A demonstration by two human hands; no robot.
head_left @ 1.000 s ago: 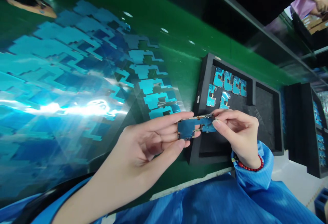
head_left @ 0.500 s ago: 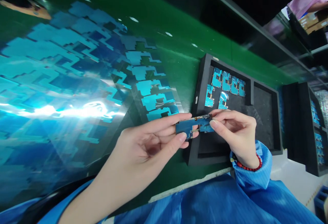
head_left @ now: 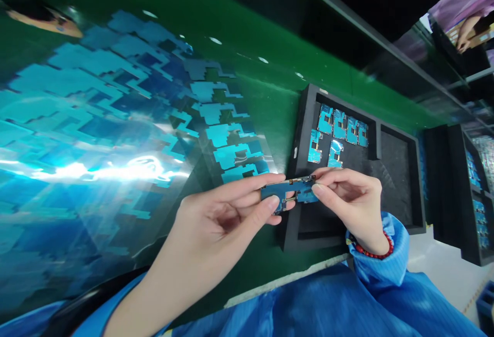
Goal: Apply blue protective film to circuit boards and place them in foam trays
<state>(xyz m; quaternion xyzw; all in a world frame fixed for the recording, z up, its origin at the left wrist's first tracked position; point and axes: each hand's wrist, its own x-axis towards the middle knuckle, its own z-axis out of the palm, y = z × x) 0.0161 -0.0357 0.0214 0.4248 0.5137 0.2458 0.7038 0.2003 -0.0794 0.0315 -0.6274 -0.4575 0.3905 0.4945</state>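
Observation:
A blue-faced circuit board [head_left: 275,191] with a cutout is held up between my two hands, tilted so one long edge shows. My left hand [head_left: 227,218] grips its left end, thumb on the face and fingers behind and along the top edge. At the other end, my right hand [head_left: 349,198] pinches the board between thumb and fingertips. Below and behind it lies a black foam tray [head_left: 304,121], whose left compartment holds several similar blue circuit boards [head_left: 325,119].
Sheets of blue adhesive film pieces [head_left: 227,134] cover the left of the green table [head_left: 266,90]. A second black tray [head_left: 451,188] with more boards stands at the far right. Beyond the black ledge, a co-worker's hand [head_left: 466,33] and pink sleeve show.
Both hands and the board have shifted slightly left and down in view, with the board's tilt about the same. The co-worker's hand has come into clearer view at top right.

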